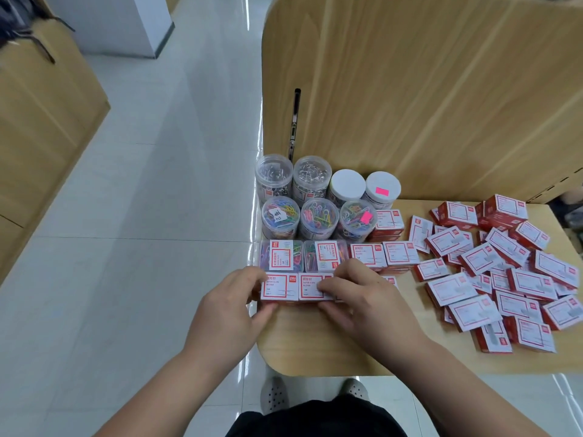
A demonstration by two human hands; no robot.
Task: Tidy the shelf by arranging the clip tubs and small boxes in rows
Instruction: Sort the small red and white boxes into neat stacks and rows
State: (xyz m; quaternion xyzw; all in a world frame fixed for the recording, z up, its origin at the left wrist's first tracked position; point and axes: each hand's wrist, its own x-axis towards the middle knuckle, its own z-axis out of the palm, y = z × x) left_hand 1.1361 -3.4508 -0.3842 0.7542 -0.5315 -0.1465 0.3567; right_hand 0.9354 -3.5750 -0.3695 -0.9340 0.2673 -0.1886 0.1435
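Front row: we see two small red-and-white boxes, the left box [279, 287] and the right box [310, 287], side by side and touching at the near left edge of the tabletop [315, 348].
Hands: our left hand [232, 298] pinches the left box at its outer end, thumb on the front face; our right hand [362, 298] is curled over the right box's far end, fingers on top and thumb at the front. Both grip the pair from opposite ends.
Second row: two clear cases of coloured clips [280, 255] [326, 255], then two more red boxes [367, 255] [400, 253] in line to their right.
Third row: three clear tubs of coloured clips [280, 217] [319, 217] [357, 219], with one red box [389, 220] just beside the last.
Back row: two clear tubs of silver clips [273, 178] [312, 179] and two white-lidded tubs [347, 186] [382, 188], against the wooden panel [410, 89].
Tub count: seven in all.
Labels: a pink sticker sits on one white lid and one coloured tub; a handwritten white tag on the leftmost coloured tub.
Loose heap: the unsorted red boxes [504, 272] lie tilted and overlapping across the right half of the tabletop; we cannot count them exactly, well over twenty.
In the way: our right hand hides part of the row behind it and one box [389, 280] to its right.
Surroundings: glossy tiled floor [142, 216] to the left, wooden furniture [41, 137] beyond, our shoes [274, 394] below the tabletop edge.
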